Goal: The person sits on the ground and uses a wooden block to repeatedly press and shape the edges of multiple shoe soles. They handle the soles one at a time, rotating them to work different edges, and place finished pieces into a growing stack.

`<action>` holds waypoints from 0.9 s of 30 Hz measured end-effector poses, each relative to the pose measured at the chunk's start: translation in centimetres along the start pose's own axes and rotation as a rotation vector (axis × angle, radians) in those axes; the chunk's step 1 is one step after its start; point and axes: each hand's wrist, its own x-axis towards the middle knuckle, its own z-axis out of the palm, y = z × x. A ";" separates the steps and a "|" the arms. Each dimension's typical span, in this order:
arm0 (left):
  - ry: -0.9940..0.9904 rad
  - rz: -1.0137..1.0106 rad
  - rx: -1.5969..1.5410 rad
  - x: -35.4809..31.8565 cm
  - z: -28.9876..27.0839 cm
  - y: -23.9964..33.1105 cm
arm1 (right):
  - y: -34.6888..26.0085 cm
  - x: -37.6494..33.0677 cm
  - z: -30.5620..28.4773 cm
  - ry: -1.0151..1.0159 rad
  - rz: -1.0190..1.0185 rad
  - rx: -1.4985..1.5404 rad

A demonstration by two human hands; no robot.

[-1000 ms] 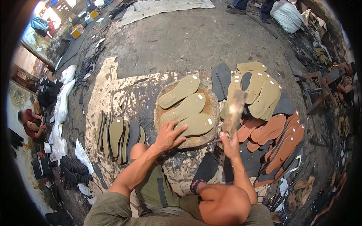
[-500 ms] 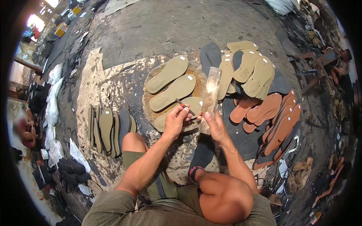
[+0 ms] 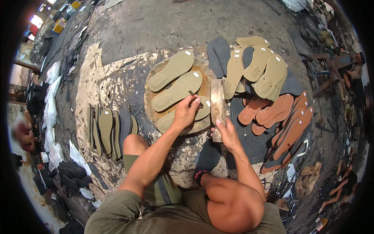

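My left hand (image 3: 186,112) is closed on a short, thin, dark metal rod that looks like a punch (image 3: 191,93), held over the lowest of three olive sandal soles. That sole (image 3: 166,121) is partly covered by the hand. Above it lie the middle sole (image 3: 177,90) and the far sole (image 3: 171,70), side by side on a round worn block (image 3: 207,82), each with a small white tag at its toe end. My right hand (image 3: 227,134) grips the lower end of a worn wooden block (image 3: 217,101), upright in the picture, just right of the soles.
Olive soles (image 3: 257,64) and dark soles (image 3: 218,56) overlap at the right, with reddish-brown soles (image 3: 286,109) nearer. More soles (image 3: 105,130) stand on edge at the left. A person (image 3: 28,132) sits at the far left. Wooden equipment (image 3: 331,72) stands at the right.
The wooden block has turned its narrower side up and moved slightly lower right. My left hand has shifted up and right, further over the lowest sole, with the punch still in it.
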 end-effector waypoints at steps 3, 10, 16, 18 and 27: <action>0.000 0.028 0.199 0.5 0.1 -0.2 | 0.2 -0.1 -1.1 0.000 0.151 0.017; -0.038 0.060 0.191 0.4 -0.4 -0.7 | -1.3 0.2 -1.5 -0.063 0.276 0.025; -0.057 0.132 0.237 0.6 -0.6 -1.0 | 0.2 0.2 -2.1 -0.046 0.265 0.017; -0.063 0.160 0.242 0.6 -0.6 -1.1 | 0.3 0.4 -1.8 -0.038 0.259 -0.003; 0.051 0.439 0.236 -0.4 0.6 -2.2 | -16.7 -5.2 1.3 -0.064 -0.267 -0.111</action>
